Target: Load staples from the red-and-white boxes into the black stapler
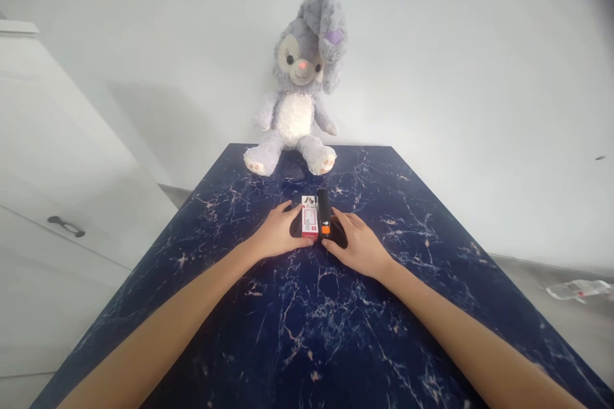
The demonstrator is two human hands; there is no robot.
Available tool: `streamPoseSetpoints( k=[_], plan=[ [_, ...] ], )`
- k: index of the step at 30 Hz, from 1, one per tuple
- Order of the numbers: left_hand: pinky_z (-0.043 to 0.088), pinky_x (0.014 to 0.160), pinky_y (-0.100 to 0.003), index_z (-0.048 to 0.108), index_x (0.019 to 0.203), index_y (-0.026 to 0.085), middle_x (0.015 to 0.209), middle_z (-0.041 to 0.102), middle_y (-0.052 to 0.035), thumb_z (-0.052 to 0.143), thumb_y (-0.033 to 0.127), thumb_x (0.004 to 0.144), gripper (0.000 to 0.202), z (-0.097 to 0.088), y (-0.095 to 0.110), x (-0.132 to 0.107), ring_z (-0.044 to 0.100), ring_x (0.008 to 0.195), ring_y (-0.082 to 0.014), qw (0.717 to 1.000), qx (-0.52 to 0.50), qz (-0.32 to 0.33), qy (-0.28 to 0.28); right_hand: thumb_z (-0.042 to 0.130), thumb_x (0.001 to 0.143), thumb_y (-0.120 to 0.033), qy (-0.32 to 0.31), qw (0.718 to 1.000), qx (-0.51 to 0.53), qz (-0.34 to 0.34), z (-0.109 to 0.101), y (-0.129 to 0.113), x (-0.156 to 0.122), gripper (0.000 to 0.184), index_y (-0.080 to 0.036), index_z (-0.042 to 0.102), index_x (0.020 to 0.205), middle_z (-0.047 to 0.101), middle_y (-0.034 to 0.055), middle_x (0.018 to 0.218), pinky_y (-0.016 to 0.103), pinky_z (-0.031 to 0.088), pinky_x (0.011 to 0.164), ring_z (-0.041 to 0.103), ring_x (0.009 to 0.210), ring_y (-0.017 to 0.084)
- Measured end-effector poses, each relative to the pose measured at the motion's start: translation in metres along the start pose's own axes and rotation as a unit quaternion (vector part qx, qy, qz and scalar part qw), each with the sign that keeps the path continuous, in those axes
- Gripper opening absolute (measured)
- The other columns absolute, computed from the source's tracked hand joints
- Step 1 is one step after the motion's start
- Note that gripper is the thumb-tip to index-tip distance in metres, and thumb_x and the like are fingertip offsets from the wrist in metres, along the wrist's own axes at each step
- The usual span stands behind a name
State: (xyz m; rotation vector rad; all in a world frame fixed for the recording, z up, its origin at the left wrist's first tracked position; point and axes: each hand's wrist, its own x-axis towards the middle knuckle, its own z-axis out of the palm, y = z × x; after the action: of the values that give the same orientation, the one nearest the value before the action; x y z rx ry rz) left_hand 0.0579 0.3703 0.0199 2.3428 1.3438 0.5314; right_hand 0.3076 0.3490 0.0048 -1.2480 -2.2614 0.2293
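Observation:
A small white box with red edges and print (pixel 309 217) stands on the dark blue marbled table (pixel 311 326). My left hand (pixel 281 228) is curled about its left side, thumb at the near end, fingers toward the far part. Right beside the box lies a long black object with an orange button-like piece at its near end (pixel 323 208); its exact kind is unclear. My right hand (pixel 357 239) grips it from the right, thumb close to the orange piece. The box and the black object sit side by side, nearly touching.
A grey plush rabbit (pixel 295 118) sits at the table's far edge against the white wall (pixel 455 64). To the left is a white cabinet (pixel 62 140) with a dark handle (pixel 67 226). A clear plastic package (pixel 578 289) lies on the floor at right.

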Motion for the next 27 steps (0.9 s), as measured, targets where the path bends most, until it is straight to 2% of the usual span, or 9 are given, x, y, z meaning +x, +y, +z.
streamPoseSetpoints(
  k=[4, 8, 13, 16, 19, 21, 23, 25, 27],
  plan=[
    [0.032, 0.117, -0.058, 0.042, 0.152, 0.026, 0.151, 0.052, -0.0106, 0.075, 0.063, 0.074, 0.092, 0.016, 0.014, 0.022, 0.023, 0.152, -0.0414, 0.999, 0.025, 0.020, 0.032, 0.059, 0.092, -0.043, 0.003, 1.000, 0.006, 0.030, -0.015, 0.009, -0.006, 0.064, -0.020, 0.041, 0.149, 0.062, 0.0140, 0.134, 0.050, 0.049, 0.103, 0.059, 0.121, 0.033],
    [0.032, 0.118, -0.055, 0.051, 0.144, 0.019, 0.144, 0.058, -0.0143, 0.074, 0.068, 0.070, 0.092, 0.050, 0.049, 0.069, 0.024, 0.151, -0.0409, 0.997, 0.027, 0.051, 0.053, 0.060, 0.090, -0.046, 0.011, 0.993, -0.008, 0.121, -0.044, 0.045, -0.022, 0.070, -0.018, 0.039, 0.151, 0.063, 0.0146, 0.134, 0.050, 0.048, 0.103, 0.058, 0.124, 0.034],
    [0.031, 0.118, -0.053, 0.045, 0.146, 0.012, 0.146, 0.054, -0.0199, 0.074, 0.068, 0.069, 0.099, 0.094, 0.102, 0.130, 0.025, 0.151, -0.0405, 0.997, 0.006, 0.078, 0.030, 0.062, 0.087, -0.051, 0.047, 0.970, -0.023, 0.239, -0.082, 0.097, -0.046, 0.077, -0.018, 0.038, 0.152, 0.066, 0.0157, 0.130, 0.048, 0.048, 0.102, 0.062, 0.121, 0.034],
    [0.030, 0.118, -0.054, 0.040, 0.149, 0.013, 0.147, 0.054, -0.0207, 0.071, 0.069, 0.070, 0.102, 0.113, 0.125, 0.149, 0.025, 0.151, -0.0402, 0.997, -0.003, 0.074, 0.024, 0.063, 0.085, -0.053, 0.068, 0.950, -0.008, 0.304, -0.093, 0.115, -0.060, 0.078, -0.018, 0.039, 0.151, 0.067, 0.0152, 0.128, 0.047, 0.050, 0.100, 0.066, 0.115, 0.033],
    [0.031, 0.116, -0.056, 0.036, 0.152, 0.013, 0.145, 0.056, -0.0202, 0.069, 0.072, 0.070, 0.107, 0.119, 0.131, 0.150, 0.030, 0.148, -0.0427, 0.997, 0.002, 0.076, 0.029, 0.061, 0.086, -0.052, 0.086, 0.951, -0.009, 0.297, -0.090, 0.123, -0.070, 0.079, -0.019, 0.036, 0.153, 0.064, 0.0147, 0.135, 0.048, 0.049, 0.103, 0.064, 0.119, 0.033],
    [0.032, 0.115, -0.055, 0.036, 0.153, 0.013, 0.142, 0.059, -0.0192, 0.065, 0.075, 0.072, 0.106, 0.116, 0.127, 0.142, 0.036, 0.144, -0.0439, 0.996, 0.013, 0.082, 0.033, 0.059, 0.086, -0.052, 0.098, 0.959, -0.036, 0.262, -0.084, 0.123, -0.074, 0.083, -0.017, 0.030, 0.156, 0.055, 0.0174, 0.146, 0.050, 0.044, 0.109, 0.055, 0.131, 0.035],
    [0.033, 0.114, -0.055, 0.039, 0.152, 0.013, 0.140, 0.061, -0.0182, 0.056, 0.075, 0.080, 0.097, 0.108, 0.118, 0.128, 0.041, 0.140, -0.0428, 0.995, 0.027, 0.082, 0.046, 0.058, 0.086, -0.053, 0.096, 0.963, -0.065, 0.244, -0.080, 0.122, -0.076, 0.088, -0.014, 0.025, 0.158, 0.048, 0.0200, 0.151, 0.053, 0.041, 0.111, 0.049, 0.137, 0.038],
    [0.034, 0.113, -0.053, 0.047, 0.148, 0.013, 0.139, 0.062, -0.0163, 0.048, 0.070, 0.089, 0.083, 0.097, 0.105, 0.109, 0.043, 0.138, -0.0399, 0.993, 0.041, 0.090, 0.065, 0.057, 0.086, -0.056, 0.080, 0.961, -0.079, 0.251, -0.078, 0.118, -0.076, 0.091, -0.013, 0.023, 0.159, 0.050, 0.0209, 0.148, 0.054, 0.043, 0.108, 0.052, 0.133, 0.039],
    [0.034, 0.113, -0.051, 0.053, 0.144, 0.015, 0.135, 0.065, -0.0128, 0.049, 0.060, 0.093, 0.068, 0.086, 0.090, 0.088, 0.045, 0.136, -0.0367, 0.989, 0.052, 0.113, 0.077, 0.057, 0.086, -0.061, 0.073, 0.957, -0.082, 0.270, -0.078, 0.114, -0.075, 0.095, -0.013, 0.021, 0.159, 0.056, 0.0208, 0.142, 0.054, 0.046, 0.103, 0.057, 0.126, 0.040]
  ],
)
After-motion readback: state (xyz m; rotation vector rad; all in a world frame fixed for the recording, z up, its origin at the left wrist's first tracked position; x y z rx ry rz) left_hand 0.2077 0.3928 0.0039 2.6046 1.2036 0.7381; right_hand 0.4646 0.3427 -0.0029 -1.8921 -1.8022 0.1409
